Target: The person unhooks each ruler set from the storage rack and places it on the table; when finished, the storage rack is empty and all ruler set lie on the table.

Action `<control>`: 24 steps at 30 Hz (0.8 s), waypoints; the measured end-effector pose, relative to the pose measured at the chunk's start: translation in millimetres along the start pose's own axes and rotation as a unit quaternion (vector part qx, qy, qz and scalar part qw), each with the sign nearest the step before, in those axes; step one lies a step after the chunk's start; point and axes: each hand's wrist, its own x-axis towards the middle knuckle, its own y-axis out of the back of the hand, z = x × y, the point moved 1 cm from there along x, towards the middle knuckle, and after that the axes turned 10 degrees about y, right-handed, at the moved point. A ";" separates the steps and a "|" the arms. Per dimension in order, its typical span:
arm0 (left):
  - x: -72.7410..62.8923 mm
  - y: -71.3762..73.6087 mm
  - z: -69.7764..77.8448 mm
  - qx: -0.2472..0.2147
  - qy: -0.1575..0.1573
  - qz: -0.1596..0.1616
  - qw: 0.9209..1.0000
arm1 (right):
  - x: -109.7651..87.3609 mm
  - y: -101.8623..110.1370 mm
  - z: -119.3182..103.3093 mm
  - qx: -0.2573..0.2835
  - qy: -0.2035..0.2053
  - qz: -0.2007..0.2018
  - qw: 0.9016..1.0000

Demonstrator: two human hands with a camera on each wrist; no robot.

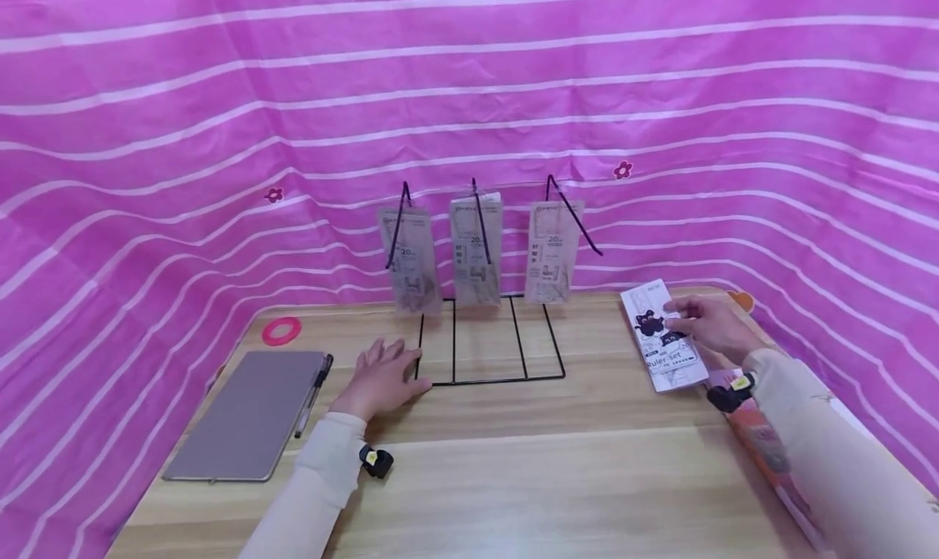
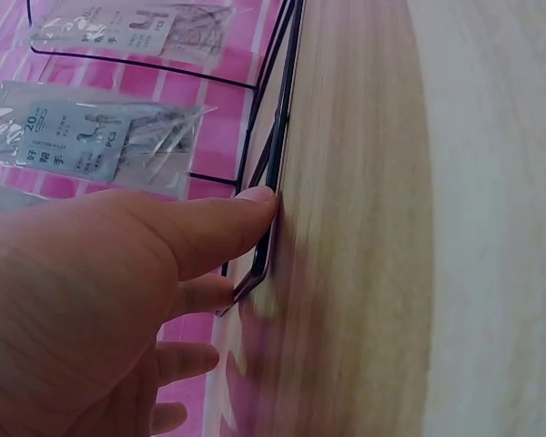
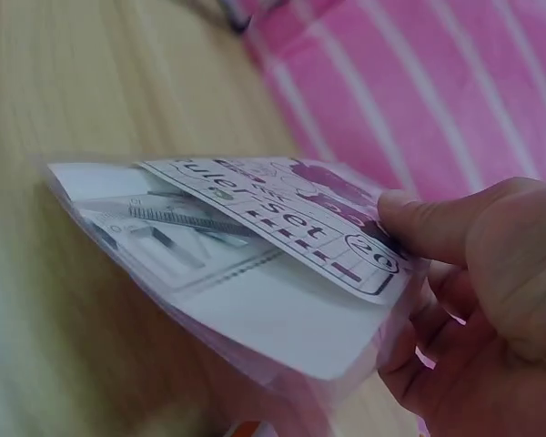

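Note:
A black wire display rack (image 1: 484, 381) stands at the back of the table. From its three prongs hang clear packets, a left one (image 1: 411, 261), a middle one (image 1: 477, 257) and a right one (image 1: 553, 253), with printed labels. My left hand (image 1: 383, 380) pinches the rack's front left corner between thumb and index finger; its other fingers are extended. At the right, my right hand (image 1: 707, 324) holds a ruler set packet (image 1: 660, 339) by its right edge, thumb on top. In the right wrist view, the packet (image 3: 282, 319) is tilted, with rulers visible under its printed card.
A grey notebook (image 1: 245, 416) lies at the left with a black pen (image 1: 314, 396) along its right edge. Behind it is a pink ring (image 1: 282, 331). Colourful flat packaging (image 1: 770, 453) lies under the right forearm. A pink striped cloth (image 1: 469, 78) hangs around the table.

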 end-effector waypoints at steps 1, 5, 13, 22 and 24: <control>-0.5 -0.2 0.8 0.000 -0.001 0.000 1.000 | 2.4 -1.4 3.8 -0.003 -0.010 -0.009 1.000; -1.7 -0.4 4.5 0.000 -0.003 -0.001 1.000 | 7.9 -4.6 13.8 -0.021 -0.030 -0.032 0.999; -1.3 2.4 5.4 0.005 0.000 -0.001 1.000 | 14.4 -11.2 23.3 -0.055 -0.028 -0.031 0.998; -0.8 0.4 1.1 0.008 0.002 -0.002 1.000 | 15.1 -26.3 -10.2 -0.019 -0.016 0.061 0.998; -1.0 0.3 -0.3 0.009 0.000 0.001 1.000 | 16.8 -34.7 -31.8 0.021 0.026 0.118 0.992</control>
